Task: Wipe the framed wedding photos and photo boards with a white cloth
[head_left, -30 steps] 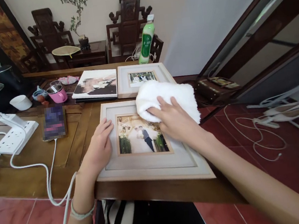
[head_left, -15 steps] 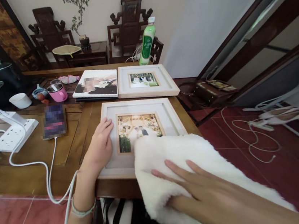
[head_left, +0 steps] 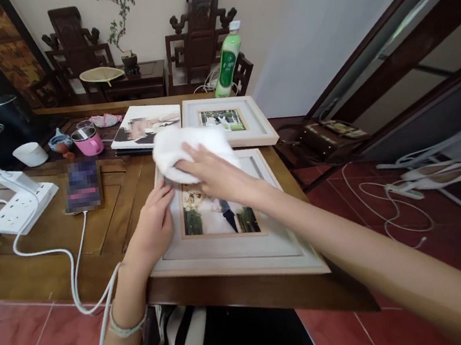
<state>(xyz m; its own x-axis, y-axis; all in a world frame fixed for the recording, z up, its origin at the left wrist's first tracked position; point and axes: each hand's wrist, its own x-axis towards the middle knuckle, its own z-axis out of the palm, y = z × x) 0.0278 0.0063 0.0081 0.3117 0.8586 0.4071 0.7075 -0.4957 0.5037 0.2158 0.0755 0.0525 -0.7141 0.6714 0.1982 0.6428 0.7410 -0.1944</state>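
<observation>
Frames (head_left: 227, 252), two: left hand (head_left: 154, 224) flat on the nearer, right hand (head_left: 219, 175) gripping one white cloth (head_left: 169, 145).

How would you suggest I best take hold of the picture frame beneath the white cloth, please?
The picture frame is probably best gripped by its left and right wooden edges, approached from the near side: it lies flat, while the white cloth and right hand obscure part of its far edge.

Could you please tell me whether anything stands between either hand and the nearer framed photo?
The white cloth is between the right hand and the nearer framed photo, over its far-left corner. Nothing visible separates the left hand from its left edge.
</observation>
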